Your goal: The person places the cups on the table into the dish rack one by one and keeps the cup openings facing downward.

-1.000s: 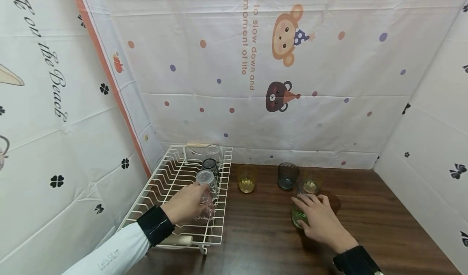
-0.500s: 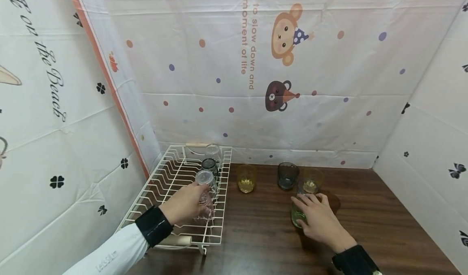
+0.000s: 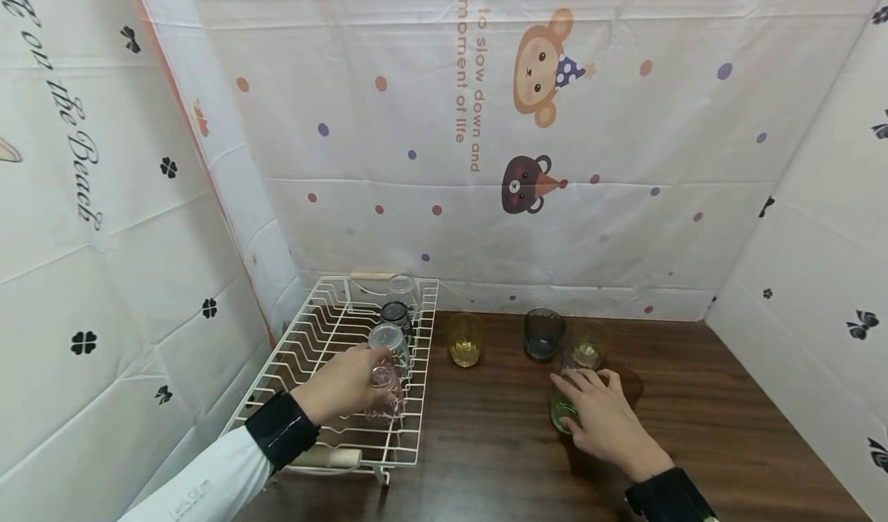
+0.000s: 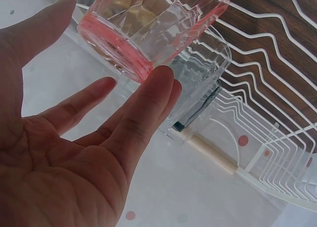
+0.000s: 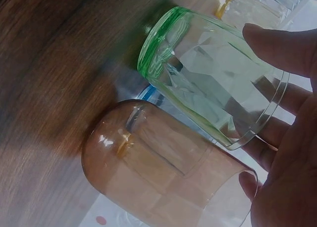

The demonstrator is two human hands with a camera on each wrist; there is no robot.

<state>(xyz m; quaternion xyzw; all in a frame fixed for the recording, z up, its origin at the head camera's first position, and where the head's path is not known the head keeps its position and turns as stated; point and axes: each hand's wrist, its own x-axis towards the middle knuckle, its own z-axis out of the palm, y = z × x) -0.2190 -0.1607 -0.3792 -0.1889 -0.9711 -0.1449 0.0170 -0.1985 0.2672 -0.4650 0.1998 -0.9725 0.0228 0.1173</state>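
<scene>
A pink faceted glass (image 3: 384,399) stands upside down on the white wire dish rack (image 3: 421,429). My left hand (image 3: 343,385) is at its left side; in the left wrist view the thumb is apart from the pink glass, and the fingertips (image 4: 161,78) lie at its base edge. On the wooden table, my right hand (image 3: 603,422) holds a green-based clear glass (image 3: 560,412) near its rim, thumb on one side and fingers on the other. Beside that glass is a brown glass (image 5: 153,158), partly hidden by the hand in the head view.
Behind the pink glass, a clear glass (image 3: 390,339), a dark glass (image 3: 396,315) and another clear glass (image 3: 404,287) line the rack's right side. On the table stand a yellow glass (image 3: 465,341), a dark grey glass (image 3: 544,335) and another yellowish glass (image 3: 590,341). Patterned cloth (image 3: 381,152) walls surround the table.
My left hand has drawn slightly left, its hold on the pink glass loosened, and more of that glass shows. The right hand keeps its place at the green-based glass.
</scene>
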